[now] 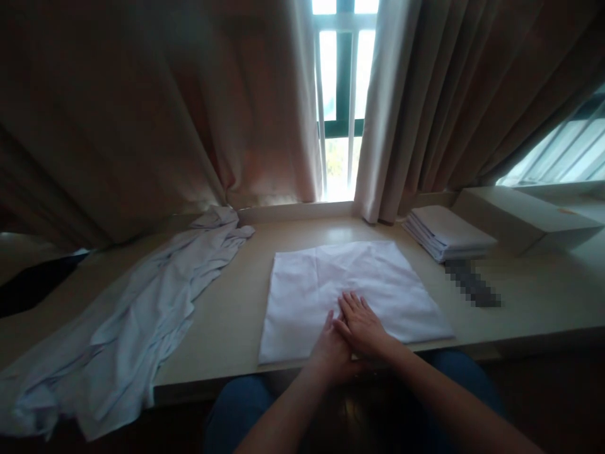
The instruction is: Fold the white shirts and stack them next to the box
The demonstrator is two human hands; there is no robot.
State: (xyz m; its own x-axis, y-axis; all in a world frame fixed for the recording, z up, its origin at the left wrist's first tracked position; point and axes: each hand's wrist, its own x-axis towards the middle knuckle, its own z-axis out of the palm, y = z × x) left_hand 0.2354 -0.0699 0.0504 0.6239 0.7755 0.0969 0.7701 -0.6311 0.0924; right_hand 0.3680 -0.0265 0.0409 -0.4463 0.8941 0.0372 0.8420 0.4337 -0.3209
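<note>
A white cloth [331, 277] lies folded flat as a rectangle on the pale table [236, 315], close to its front edge. Both my hands rest on the cloth's near middle. My right hand [362, 323] lies palm down with its fingers stretched out and together, overlapping my left hand [331, 350], which lies flat beneath and just left of it. Neither hand holds anything.
A crumpled heap of white cloths [142, 315] trails along the table's left side and hangs over the front edge. A stack of folded white cloths [447, 233] sits at the back right, beside a white box [524, 217]. Brown curtains [142, 107] and a window stand behind.
</note>
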